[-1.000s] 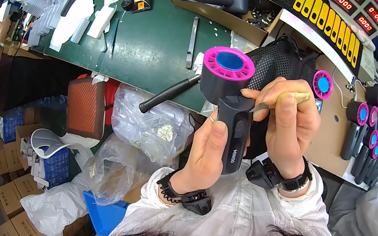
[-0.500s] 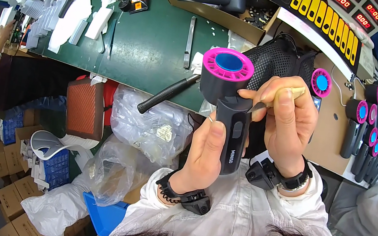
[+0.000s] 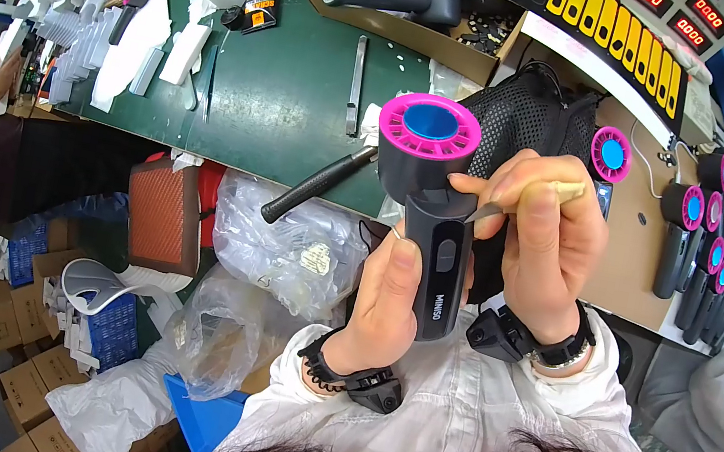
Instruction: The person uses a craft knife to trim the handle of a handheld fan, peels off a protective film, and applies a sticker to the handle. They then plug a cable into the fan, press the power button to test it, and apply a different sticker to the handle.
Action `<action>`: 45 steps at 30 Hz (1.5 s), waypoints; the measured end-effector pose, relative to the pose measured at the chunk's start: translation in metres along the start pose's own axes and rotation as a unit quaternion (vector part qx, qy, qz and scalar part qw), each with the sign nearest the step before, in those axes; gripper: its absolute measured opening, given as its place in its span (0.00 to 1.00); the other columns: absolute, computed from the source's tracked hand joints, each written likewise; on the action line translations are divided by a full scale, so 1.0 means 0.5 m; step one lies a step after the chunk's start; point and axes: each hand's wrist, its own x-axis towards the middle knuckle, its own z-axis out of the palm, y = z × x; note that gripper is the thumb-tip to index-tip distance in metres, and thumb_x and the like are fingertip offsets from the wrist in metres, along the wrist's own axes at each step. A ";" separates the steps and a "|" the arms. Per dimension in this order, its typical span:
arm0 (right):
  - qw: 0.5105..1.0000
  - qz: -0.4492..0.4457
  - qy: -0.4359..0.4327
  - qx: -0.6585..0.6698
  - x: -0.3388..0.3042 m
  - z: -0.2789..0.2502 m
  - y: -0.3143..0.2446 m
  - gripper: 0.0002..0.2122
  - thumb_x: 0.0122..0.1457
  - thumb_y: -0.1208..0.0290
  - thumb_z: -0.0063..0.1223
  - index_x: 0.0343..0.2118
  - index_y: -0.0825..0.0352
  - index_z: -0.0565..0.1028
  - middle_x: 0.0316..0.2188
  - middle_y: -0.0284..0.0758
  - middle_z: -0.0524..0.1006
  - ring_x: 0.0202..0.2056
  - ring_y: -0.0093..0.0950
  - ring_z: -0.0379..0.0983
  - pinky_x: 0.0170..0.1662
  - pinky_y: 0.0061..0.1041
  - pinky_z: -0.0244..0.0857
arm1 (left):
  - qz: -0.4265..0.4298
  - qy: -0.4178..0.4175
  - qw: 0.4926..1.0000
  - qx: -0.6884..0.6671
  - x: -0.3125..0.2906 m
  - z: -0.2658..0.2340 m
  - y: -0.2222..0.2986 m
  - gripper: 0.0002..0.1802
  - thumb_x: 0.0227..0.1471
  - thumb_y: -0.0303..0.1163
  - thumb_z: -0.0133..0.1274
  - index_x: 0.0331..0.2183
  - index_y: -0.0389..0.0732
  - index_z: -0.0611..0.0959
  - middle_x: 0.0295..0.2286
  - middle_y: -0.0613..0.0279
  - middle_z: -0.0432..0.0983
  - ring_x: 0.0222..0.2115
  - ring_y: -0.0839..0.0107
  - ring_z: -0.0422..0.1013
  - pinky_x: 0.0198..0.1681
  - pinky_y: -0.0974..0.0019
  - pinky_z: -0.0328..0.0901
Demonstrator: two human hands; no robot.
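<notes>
The left hand [image 3: 392, 304] grips a dryer [image 3: 431, 209] upright over the desk [image 3: 297, 98]. The right hand's [image 3: 544, 239] fingers pinch a blade [image 3: 520, 206] at its neck; trimming looks underway, with finished dryers [image 3: 714, 259] far right.

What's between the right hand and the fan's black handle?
In the head view, a thin metal blade held in the right hand bridges that gap, its tip at the handheld fan. The left hand grips the handle.
</notes>
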 end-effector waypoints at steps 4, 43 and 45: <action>0.997 -0.060 -0.006 -0.056 -0.003 -0.001 0.001 0.11 0.63 0.67 0.34 0.31 0.70 0.65 0.23 0.34 0.66 0.22 0.17 0.61 0.41 0.35 0.70 | -0.006 0.008 1.000 0.015 -0.003 0.000 0.003 0.30 0.58 0.52 0.28 0.46 0.33 0.63 0.27 0.63 0.69 0.23 0.80 0.65 0.26 0.78 0.60; 0.998 0.044 0.026 0.028 -0.004 0.003 0.011 0.10 0.63 0.68 0.35 0.29 0.68 0.65 0.22 0.32 0.66 0.19 0.15 0.60 0.42 0.33 0.69 | -0.031 0.015 0.999 0.001 -0.003 -0.003 -0.005 0.29 0.59 0.51 0.24 0.44 0.35 0.64 0.26 0.62 0.68 0.22 0.79 0.64 0.25 0.77 0.60; 0.998 0.051 0.028 0.039 -0.005 0.003 0.011 0.10 0.63 0.68 0.35 0.29 0.68 0.65 0.22 0.32 0.67 0.19 0.14 0.60 0.42 0.33 0.69 | -0.032 0.015 0.999 0.001 -0.003 -0.002 -0.005 0.29 0.59 0.51 0.24 0.44 0.35 0.64 0.26 0.62 0.68 0.21 0.79 0.64 0.25 0.77 0.60</action>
